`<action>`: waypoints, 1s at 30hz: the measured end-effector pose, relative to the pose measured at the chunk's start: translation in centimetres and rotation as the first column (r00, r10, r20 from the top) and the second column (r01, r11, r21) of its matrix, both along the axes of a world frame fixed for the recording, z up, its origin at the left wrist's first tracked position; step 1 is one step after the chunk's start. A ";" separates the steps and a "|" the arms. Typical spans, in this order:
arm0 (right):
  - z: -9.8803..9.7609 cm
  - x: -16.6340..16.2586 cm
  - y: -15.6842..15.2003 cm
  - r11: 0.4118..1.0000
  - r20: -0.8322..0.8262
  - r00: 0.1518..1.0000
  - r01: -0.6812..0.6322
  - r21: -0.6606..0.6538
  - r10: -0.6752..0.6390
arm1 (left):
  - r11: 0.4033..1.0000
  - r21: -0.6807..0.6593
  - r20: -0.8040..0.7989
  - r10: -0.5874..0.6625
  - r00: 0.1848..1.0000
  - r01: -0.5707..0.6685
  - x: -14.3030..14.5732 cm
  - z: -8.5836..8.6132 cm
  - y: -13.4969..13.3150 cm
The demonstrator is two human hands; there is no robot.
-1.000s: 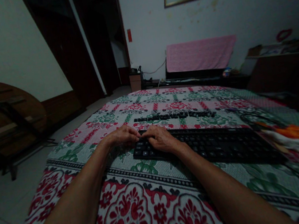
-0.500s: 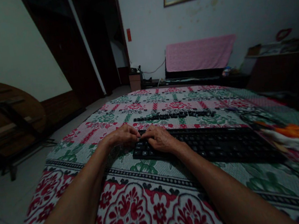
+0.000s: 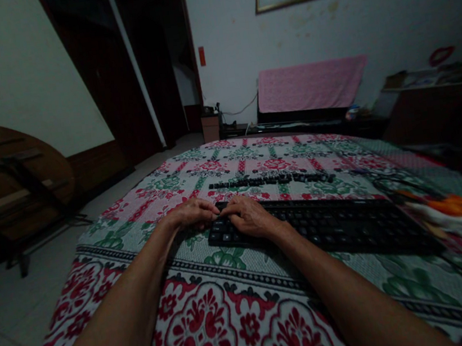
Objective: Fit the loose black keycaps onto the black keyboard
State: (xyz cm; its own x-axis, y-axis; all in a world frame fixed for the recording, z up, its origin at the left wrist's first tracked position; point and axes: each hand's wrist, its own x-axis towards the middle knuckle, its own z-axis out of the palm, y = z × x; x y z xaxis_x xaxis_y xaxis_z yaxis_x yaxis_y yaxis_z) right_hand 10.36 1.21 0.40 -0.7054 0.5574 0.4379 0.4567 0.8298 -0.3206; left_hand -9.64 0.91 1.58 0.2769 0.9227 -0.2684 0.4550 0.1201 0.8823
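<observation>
A black keyboard (image 3: 348, 225) lies on the patterned tablecloth, its left end beneath my hands. My left hand (image 3: 193, 212) is closed in a pinch at the upper left corner of the keyboard; whatever its fingertips hold is too small and dark to name. Over the left keys rests my right hand (image 3: 247, 216), its fingers bent and its fingertips meeting those of my left hand. What lies between them is hidden. Behind the keyboard runs a row of loose black keycaps (image 3: 266, 180), apart from both hands.
An orange and white bundle (image 3: 450, 206) with dark cables lies right of the keyboard. The floral tablecloth (image 3: 204, 329) covers the table. Beyond it, a pink towel (image 3: 311, 86) hangs over a dark flat object by the wall. A folded round table (image 3: 9, 168) leans at the left.
The view has shifted slightly. Both hands stay at the keyboard's left end, with only small changes in the fingers.
</observation>
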 end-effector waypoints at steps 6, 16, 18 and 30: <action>0.2 0.8 1.0 0.991 -0.168 0.976 0.132 -0.029 -0.135 | 0.999 -0.013 0.145 0.038 0.989 -0.036 -0.1 -0.6 -0.6; 1.3 5.0 -0.1 0.921 -0.125 0.916 0.387 0.029 -0.381 | 0.972 0.134 0.169 0.172 0.971 -0.195 0.3 -2.1 -0.7; 1.1 6.1 -1.1 0.911 -0.160 0.902 0.411 0.037 -0.401 | 0.919 0.256 0.108 0.280 0.954 -0.299 0.9 -2.7 -1.0; -0.9 9.5 -6.0 0.840 -0.212 0.836 0.534 0.097 -0.507 | 0.726 0.593 -0.057 0.469 0.881 -0.348 1.0 -4.4 -1.8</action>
State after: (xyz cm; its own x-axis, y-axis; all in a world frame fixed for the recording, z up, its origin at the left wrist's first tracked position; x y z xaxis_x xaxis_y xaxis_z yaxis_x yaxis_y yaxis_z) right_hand 19.88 -4.84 -0.50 -0.2354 0.7405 0.6294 0.7837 0.5277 -0.3276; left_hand -8.64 -0.87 -2.80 -0.1632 0.9346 0.3160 0.6410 -0.1431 0.7541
